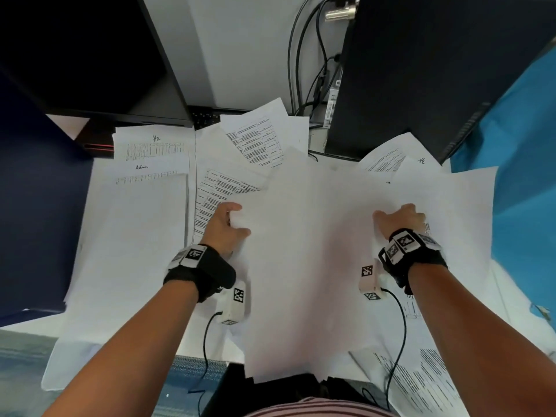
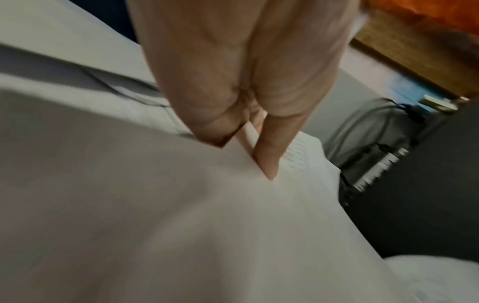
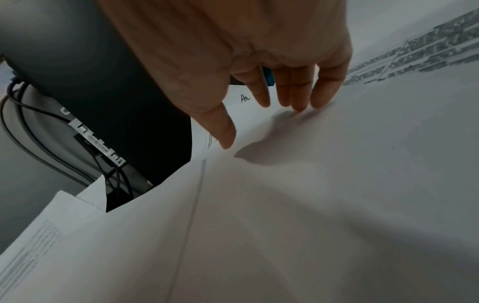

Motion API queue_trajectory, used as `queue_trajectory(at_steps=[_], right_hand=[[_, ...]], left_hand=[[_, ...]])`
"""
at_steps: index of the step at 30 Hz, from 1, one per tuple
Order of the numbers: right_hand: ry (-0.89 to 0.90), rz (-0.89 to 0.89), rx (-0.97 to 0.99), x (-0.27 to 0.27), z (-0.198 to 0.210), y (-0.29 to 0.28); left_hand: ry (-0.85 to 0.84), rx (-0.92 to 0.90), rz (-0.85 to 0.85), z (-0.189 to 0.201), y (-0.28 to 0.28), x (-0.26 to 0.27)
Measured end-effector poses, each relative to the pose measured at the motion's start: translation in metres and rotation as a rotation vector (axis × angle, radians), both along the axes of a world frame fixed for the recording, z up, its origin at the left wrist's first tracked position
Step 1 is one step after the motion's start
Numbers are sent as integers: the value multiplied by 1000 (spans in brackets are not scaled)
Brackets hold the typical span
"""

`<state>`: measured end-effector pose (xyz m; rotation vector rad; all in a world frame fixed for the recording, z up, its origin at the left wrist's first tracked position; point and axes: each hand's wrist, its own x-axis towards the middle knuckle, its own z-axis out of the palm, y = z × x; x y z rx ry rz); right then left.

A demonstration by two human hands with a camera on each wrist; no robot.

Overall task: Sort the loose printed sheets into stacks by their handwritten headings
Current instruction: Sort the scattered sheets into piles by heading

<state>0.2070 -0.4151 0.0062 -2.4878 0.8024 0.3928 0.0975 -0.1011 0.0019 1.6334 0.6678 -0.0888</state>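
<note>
Reading "Hr" sheet [image 1: 152, 142], "Admin" sheet [image 1: 144, 173]

A handwritten "Hr" heads the white printed sheet with a table at the back left [image 1: 150, 144]. "Admin" heads the white sheet just below it [image 1: 141, 173]. Another "Hr" marks a white sheet at the right [image 1: 421, 161]. Printed text is too small to read.

White worktop [image 1: 508, 299] under even, soft light. Pale grey wall [image 1: 240, 49] behind. Two black flat monitors: one at far left [image 1: 84, 55], one at far right [image 1: 421, 70] seen from its back. Black cables [image 1: 304, 55] hang down the wall between them. Dark navy partition panel [image 1: 39, 182] at left; bright blue panel [image 1: 523, 164] at right. Blue-grey woven carpet floor [image 1: 24, 365] below.
</note>
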Motion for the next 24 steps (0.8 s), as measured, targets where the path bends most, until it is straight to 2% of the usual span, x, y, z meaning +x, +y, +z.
queue_trajectory(at_steps=[2,4,7,11,15,18,21,24], right_hand=[[22,-10,-9,-2,3,-1],[11,-30,74,-1,4,1],[25,23,280,0,8,10],[90,74,652,-6,12,34],[87,194,650,-12,11,59],[98,265,610,-10,11,66],[157,411,541,-11,19,69],[115,509,517,-13,22,83]], left_hand=[[53,-47,-8,-3,18,-8],[60,-173,22,-4,32,-16],[27,-313,51,-4,40,-27],[45,-257,-14,-8,40,-34],[69,-191,-26,-7,32,-31],[52,-144,85,-10,35,-32],[21,-61,219,-9,40,-32],[40,-22,248,-5,37,-34]])
